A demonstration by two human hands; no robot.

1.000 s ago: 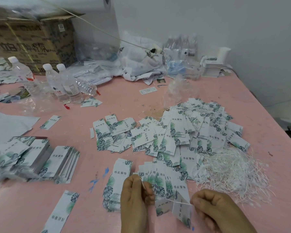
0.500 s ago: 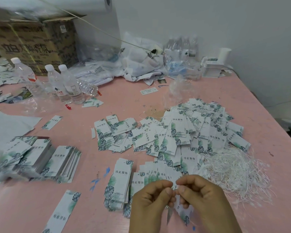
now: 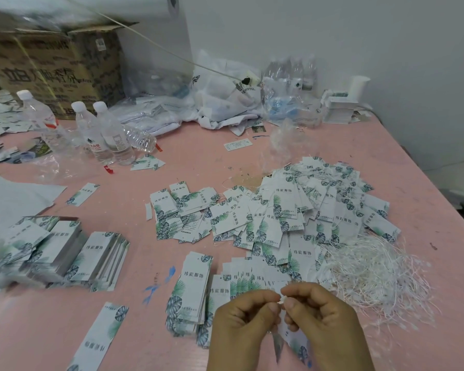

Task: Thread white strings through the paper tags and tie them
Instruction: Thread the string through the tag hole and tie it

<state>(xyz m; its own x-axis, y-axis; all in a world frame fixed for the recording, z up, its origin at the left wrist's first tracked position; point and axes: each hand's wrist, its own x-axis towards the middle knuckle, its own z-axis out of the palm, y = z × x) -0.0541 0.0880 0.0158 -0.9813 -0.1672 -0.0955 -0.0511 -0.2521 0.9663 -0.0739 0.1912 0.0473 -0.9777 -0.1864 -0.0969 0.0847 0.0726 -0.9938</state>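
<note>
One pink surface [image 3: 252,145] carried everything. At its back left stood a cardboard box [image 3: 54,68], with water bottles [image 3: 105,132] in front. A wide heap of strung paper tags [image 3: 292,210] covered the middle, a tangle of white strings [image 3: 373,274] lay just right of it, and stacked tags [image 3: 65,253] sat at the left. Near the front edge, the left hand [image 3: 241,325] and right hand [image 3: 324,322] met fingertip to fingertip, both pinching one white string [image 3: 282,301], from which a single tag [image 3: 296,341] hung below them.
</note>
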